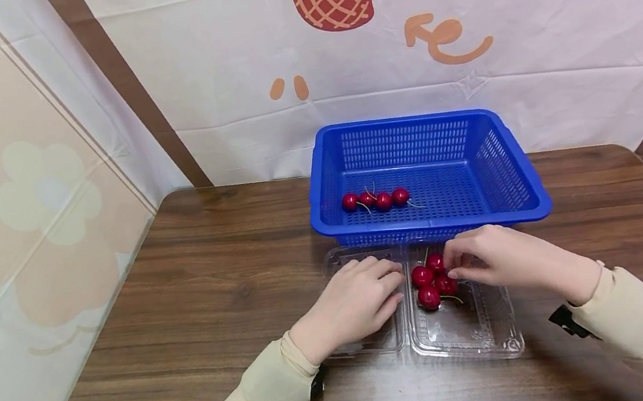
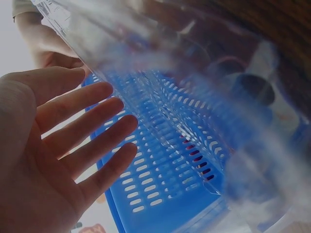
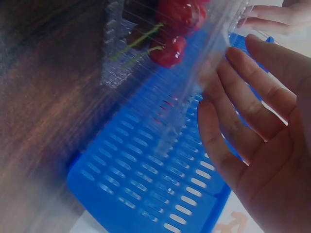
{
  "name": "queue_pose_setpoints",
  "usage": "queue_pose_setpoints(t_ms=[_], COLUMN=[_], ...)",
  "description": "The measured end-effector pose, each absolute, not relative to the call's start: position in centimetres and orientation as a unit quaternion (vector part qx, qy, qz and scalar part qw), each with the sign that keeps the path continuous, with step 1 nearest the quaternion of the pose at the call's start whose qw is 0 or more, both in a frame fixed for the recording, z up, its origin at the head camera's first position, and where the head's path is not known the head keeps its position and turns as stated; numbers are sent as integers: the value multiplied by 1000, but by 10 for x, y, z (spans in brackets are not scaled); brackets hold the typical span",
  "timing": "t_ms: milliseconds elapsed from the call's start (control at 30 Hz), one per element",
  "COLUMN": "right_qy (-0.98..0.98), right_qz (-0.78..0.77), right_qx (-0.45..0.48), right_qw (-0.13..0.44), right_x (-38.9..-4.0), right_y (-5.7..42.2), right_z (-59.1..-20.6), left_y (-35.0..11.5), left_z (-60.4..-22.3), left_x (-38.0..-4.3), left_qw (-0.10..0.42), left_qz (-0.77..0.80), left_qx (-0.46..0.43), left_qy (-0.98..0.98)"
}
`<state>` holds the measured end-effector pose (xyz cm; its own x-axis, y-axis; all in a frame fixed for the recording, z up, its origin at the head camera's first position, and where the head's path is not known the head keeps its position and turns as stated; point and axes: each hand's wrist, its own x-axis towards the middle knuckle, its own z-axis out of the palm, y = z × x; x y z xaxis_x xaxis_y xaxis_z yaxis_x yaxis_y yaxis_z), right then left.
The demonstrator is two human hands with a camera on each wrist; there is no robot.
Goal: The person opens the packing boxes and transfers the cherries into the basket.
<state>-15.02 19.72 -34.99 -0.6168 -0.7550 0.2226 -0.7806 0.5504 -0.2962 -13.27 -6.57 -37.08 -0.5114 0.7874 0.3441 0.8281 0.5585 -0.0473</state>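
A hinged clear plastic clamshell box (image 1: 466, 339) lies open on the table, its two halves side by side. Several red cherries (image 1: 429, 297), some with green stems, sit together in the right half. Over the left half is my left hand (image 1: 351, 302), fingers spread and loosely bent, holding nothing; its palm shows in the left wrist view. My right hand (image 1: 497, 260) is beside the cherries, thumb and fingertips close to them. In the right wrist view its fingers (image 3: 248, 107) are apart at the box's wall, with no cherry between them.
Right behind the box stands a blue perforated plastic basket (image 1: 427, 220). Several more cherries (image 1: 383, 201) lie in a row on its floor, towards the left. A brown wooden table (image 1: 197, 299) carries everything, with a printed white cloth (image 1: 220, 54) hanging behind it.
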Motion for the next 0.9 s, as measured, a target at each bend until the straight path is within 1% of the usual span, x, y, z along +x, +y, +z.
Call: queue_pose_setpoints(t_ms=[500, 900], right_qy=[-885, -892], right_qz=[193, 178], right_qx=[423, 416], right_qw=[-13, -20], right_x=[-154, -156], right_y=[198, 196], right_z=[-372, -378], left_y=[-65, -66], left_z=[-370, -370], left_x=[-132, -133], left_qw=[164, 164], left_qz=[-61, -65], left_qx=[-466, -465], left_qy=[-867, -868])
